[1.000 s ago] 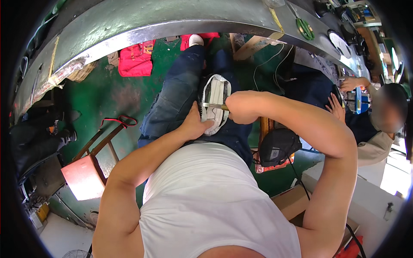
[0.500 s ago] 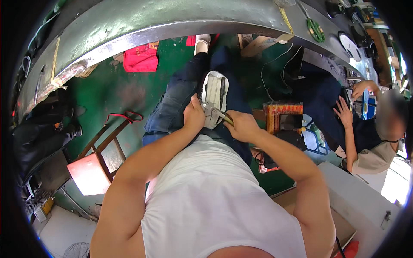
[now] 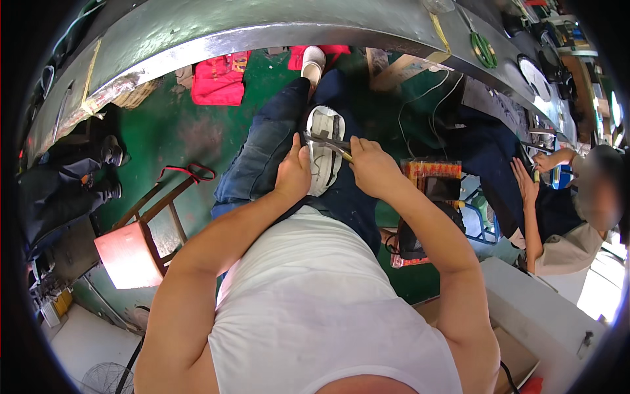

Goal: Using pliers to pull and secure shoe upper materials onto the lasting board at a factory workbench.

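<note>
Across my thighs lies a shoe (image 3: pixel 322 172) with its underside up, a pale lining-like strip along the middle and a white rim at the toe. My left hand (image 3: pixel 294 172) is closed against its left side, thumb near the edge. In my right hand (image 3: pixel 374 168) I grip a pair of metal pliers (image 3: pixel 333 142), and their jaws reach across the upper part of the shoe toward its left edge. The jaws are too small to tell what they pinch. My right fingers hide most of the handles.
A metal-topped workbench (image 3: pixel 262 34) curves across the front, with green-handled scissors (image 3: pixel 484 49) on it. A wooden stool (image 3: pixel 134 253) stands at left, and a red bag (image 3: pixel 218 81) lies on the green floor. A co-worker's hands (image 3: pixel 528 177) are busy at right.
The pliers have moved up the shoe toward its toe and now lie more crosswise. Both hands shifted slightly forward with them. The view has tilted a little.
</note>
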`<action>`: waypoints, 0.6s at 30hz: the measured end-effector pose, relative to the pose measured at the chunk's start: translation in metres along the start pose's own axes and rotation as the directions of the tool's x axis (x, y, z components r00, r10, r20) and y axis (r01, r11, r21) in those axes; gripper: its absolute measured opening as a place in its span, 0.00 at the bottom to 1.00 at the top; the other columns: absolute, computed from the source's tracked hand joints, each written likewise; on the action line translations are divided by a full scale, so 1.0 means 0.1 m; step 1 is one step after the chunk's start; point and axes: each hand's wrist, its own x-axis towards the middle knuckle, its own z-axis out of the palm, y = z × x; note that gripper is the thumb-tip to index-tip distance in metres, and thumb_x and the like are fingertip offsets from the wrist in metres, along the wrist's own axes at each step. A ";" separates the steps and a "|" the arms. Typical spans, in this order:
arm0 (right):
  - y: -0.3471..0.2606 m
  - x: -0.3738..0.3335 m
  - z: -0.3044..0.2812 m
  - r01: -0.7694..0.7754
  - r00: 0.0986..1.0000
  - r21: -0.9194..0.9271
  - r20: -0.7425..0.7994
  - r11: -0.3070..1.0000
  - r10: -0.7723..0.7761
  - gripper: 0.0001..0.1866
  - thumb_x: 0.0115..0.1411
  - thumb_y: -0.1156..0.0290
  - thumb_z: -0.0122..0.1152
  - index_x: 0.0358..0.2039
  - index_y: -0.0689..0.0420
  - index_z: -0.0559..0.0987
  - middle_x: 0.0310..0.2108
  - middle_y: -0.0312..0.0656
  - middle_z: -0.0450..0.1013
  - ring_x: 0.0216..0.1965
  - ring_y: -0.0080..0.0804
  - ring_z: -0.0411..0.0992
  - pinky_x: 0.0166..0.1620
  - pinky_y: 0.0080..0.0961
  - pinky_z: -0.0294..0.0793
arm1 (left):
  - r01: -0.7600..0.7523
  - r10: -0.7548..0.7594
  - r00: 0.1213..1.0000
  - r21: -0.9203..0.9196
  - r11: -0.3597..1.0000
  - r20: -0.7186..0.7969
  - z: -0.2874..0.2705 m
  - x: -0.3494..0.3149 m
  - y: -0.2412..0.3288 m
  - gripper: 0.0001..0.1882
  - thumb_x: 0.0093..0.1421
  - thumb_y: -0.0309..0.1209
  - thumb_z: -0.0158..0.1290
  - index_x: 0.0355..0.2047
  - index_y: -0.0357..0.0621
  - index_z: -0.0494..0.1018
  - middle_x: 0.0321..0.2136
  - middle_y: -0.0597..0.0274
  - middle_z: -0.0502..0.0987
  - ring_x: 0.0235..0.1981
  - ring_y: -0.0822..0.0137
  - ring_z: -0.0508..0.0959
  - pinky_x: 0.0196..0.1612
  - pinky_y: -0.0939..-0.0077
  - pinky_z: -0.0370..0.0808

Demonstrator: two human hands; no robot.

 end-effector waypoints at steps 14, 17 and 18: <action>0.34 0.14 -0.36 -0.633 0.642 0.359 0.739 0.686 0.206 0.16 0.61 0.60 0.60 0.37 0.63 0.77 0.33 0.58 0.77 0.37 0.57 0.76 0.42 0.43 0.74 | -0.329 0.261 0.936 0.321 0.888 0.237 -0.20 0.01 -0.01 0.30 0.69 0.37 0.41 0.71 0.60 0.50 0.64 0.16 0.47 0.42 0.27 0.76 0.45 0.51 0.78; 0.30 0.25 -0.38 -0.456 0.817 0.426 0.549 0.782 0.177 0.19 0.64 0.56 0.56 0.37 0.64 0.77 0.33 0.59 0.76 0.36 0.59 0.75 0.42 0.44 0.74 | -0.350 0.266 0.923 0.316 0.882 0.279 -0.21 0.10 -0.02 0.30 0.70 0.38 0.41 0.71 0.61 0.50 0.62 0.14 0.47 0.42 0.27 0.76 0.46 0.51 0.78; 0.24 0.28 -0.34 -0.261 0.943 0.426 0.306 0.866 0.133 0.21 0.66 0.55 0.53 0.36 0.64 0.77 0.32 0.60 0.76 0.35 0.59 0.75 0.42 0.45 0.74 | -0.345 0.260 0.923 0.313 0.885 0.283 -0.21 0.07 0.02 0.30 0.70 0.38 0.41 0.71 0.61 0.50 0.62 0.14 0.47 0.42 0.27 0.76 0.46 0.51 0.78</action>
